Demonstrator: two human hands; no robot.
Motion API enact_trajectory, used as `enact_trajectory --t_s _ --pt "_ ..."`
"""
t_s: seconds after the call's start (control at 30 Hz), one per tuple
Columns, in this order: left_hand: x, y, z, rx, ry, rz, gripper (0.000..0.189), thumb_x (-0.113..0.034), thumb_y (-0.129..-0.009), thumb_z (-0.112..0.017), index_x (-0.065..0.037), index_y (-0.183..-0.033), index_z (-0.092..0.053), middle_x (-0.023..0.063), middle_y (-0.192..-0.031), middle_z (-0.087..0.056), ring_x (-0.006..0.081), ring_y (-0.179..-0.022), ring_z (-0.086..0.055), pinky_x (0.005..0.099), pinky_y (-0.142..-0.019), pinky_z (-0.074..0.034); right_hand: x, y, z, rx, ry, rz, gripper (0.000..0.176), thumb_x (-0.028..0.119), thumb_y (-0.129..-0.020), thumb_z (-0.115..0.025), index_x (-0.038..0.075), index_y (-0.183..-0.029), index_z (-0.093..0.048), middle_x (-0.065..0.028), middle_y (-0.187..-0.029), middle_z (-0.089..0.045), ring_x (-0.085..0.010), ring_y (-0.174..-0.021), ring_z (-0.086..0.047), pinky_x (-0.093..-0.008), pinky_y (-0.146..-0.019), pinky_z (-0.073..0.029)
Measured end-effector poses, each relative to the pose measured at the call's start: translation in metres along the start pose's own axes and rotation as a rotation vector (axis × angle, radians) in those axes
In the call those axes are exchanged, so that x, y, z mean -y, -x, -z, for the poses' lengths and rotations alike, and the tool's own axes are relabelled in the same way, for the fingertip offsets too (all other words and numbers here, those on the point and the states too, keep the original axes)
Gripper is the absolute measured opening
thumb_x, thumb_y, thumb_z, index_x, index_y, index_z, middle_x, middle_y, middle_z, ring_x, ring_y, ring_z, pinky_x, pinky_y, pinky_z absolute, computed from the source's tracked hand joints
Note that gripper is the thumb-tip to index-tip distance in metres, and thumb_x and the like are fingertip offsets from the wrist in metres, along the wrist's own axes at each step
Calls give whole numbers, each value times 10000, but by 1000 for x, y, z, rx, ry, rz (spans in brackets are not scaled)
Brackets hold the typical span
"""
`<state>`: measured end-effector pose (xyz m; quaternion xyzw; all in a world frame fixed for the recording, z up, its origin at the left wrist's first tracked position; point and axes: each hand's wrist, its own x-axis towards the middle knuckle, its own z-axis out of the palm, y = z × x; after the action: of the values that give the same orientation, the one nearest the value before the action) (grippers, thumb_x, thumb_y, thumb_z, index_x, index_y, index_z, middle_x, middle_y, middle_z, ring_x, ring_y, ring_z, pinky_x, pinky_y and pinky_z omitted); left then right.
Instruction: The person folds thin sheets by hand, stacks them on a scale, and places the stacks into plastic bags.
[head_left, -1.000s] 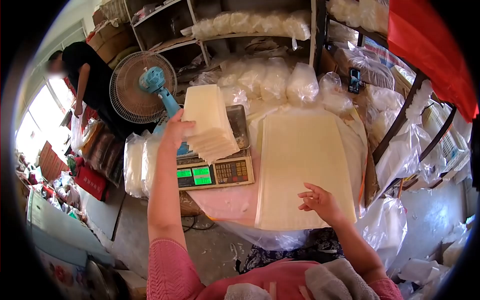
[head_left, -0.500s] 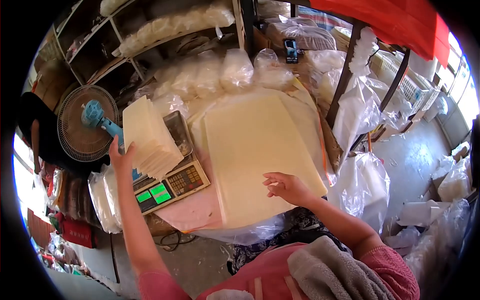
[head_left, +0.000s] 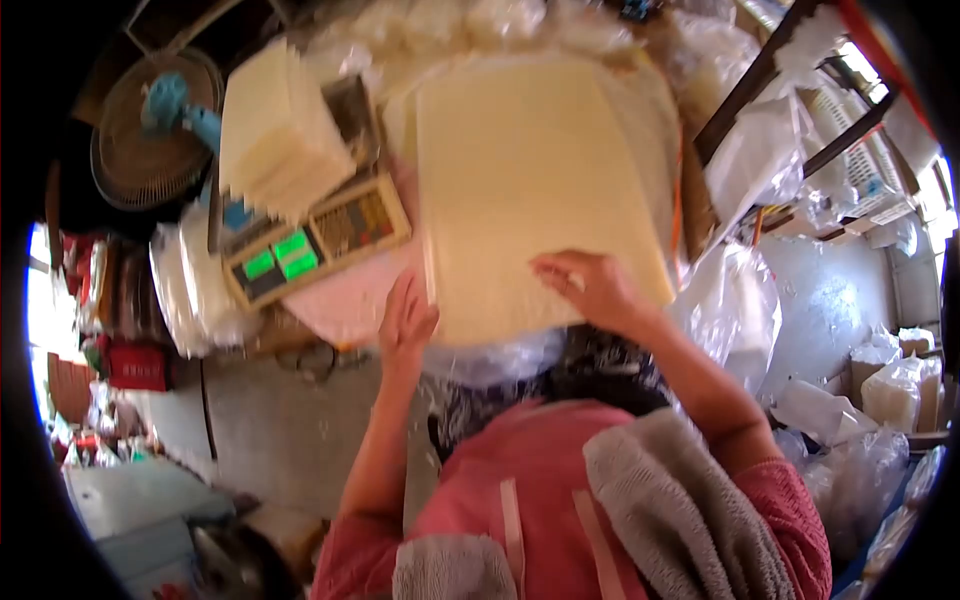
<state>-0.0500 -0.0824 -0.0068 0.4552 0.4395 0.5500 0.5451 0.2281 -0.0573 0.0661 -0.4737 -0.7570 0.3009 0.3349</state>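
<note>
A broad pile of thin pale-yellow sheets (head_left: 530, 170) lies flat on the table in front of me. My left hand (head_left: 408, 315) is at its near left edge, fingers extended and holding nothing. Over the near right part of the pile is my right hand (head_left: 592, 285), its fingers loosely bent, apart and without anything in them. To the left, a stack of smaller cream sheets (head_left: 280, 135) rests on a digital scale (head_left: 330, 235) with lit green displays.
A fan (head_left: 155, 130) stands beyond the scale at the left. Clear plastic packs (head_left: 195, 280) sit beside the scale. Plastic bags (head_left: 740, 300) hang at the table's right side, near dark rack posts (head_left: 760, 85). A red box (head_left: 138, 365) is lower left.
My left hand has left the stack on the scale and come down and right to the large sheets' edge. The view has tilted downward. My right hand stays over the large sheets.
</note>
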Motion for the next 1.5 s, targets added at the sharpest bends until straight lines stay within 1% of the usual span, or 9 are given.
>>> enact_trajectory --t_s 0.5,0.7,0.8,0.87,1.0,1.1,1.23,1.4,1.5 --pt "14 9 -8 188 -82 -34 922 -101 -743 -759 -2 -1460 -188 109 -1452 -316 229 -1313 -363 376 -1061 -335 -6 -4 -59 303 396 469 144 192 -851 -602 55 -888 -627 -97 -863 -624 -277 -883 -613 -375 -811 -456" --pt "-13 8 -22 173 -841 -424 665 -81 -780 -689 26 -1359 -379 175 -1372 -417 320 -1227 -469 395 -1034 -375 4 -31 -7 -209 -42 29 144 161 -862 -589 31 -912 -626 -112 -887 -639 -298 -809 -634 -383 -713 -512" --pt "-19 -11 -46 432 -889 -341 365 -164 -828 -635 -25 -1163 -593 208 -1190 -563 376 -1130 -516 427 -962 -415 8 -3 -6 203 246 131 667 389 -823 -669 102 -1365 -405 -136 -1360 -474 -298 -1271 -435 -510 -1029 -351" --pt "2 -30 -56 742 -1025 -313 411 -307 -861 -612 -102 -1215 -587 199 -1237 -545 419 -1177 -468 486 -1021 -346 -18 13 -20 264 525 132 588 237 -845 -590 91 -1377 -387 -126 -1383 -453 -290 -1280 -428 -548 -1010 -353" --pt "11 -14 -73 465 -1303 -368 582 -433 -893 -539 -165 -1395 -419 157 -1481 -293 475 -1355 -188 648 -1069 -125 -31 -9 5 258 456 -9 483 2 -763 -500 50 -1241 -553 -148 -1229 -588 -294 -1119 -575 -408 -939 -465" --pt "12 -15 -72 454 -1293 -396 569 -449 -889 -542 -159 -1370 -450 145 -1477 -303 470 -1358 -198 668 -1053 -140 21 -42 74 -205 386 171 428 -52 -730 -461 17 -1127 -604 -167 -1108 -638 -340 -920 -640 -385 -807 -523" --pt "7 -18 -75 462 -1217 -334 607 -400 -865 -591 -92 -1365 -439 160 -1471 -306 433 -1364 -211 624 -1076 -148 100 -36 123 -344 650 379 422 -37 -727 -486 17 -1140 -556 -160 -1030 -637 -315 -875 -632 -397 -744 -519" --pt "26 -53 -33 281 -643 78 706 -261 -819 -664 -16 -1398 -343 161 -1462 -328 343 -1390 -212 444 -1129 -193 44 3 58 -80 687 426 505 4 -716 -526 20 -1220 -540 -155 -1200 -577 -285 -1058 -589 -379 -879 -496" --pt "-20 -65 -53 0 -654 -481 646 -99 -825 -629 -23 -1396 -336 149 -1399 -434 287 -1353 -323 385 -1111 -261 26 26 32 163 553 298 458 20 -749 -564 23 -1207 -559 -151 -1166 -597 -277 -1046 -598 -378 -884 -490"
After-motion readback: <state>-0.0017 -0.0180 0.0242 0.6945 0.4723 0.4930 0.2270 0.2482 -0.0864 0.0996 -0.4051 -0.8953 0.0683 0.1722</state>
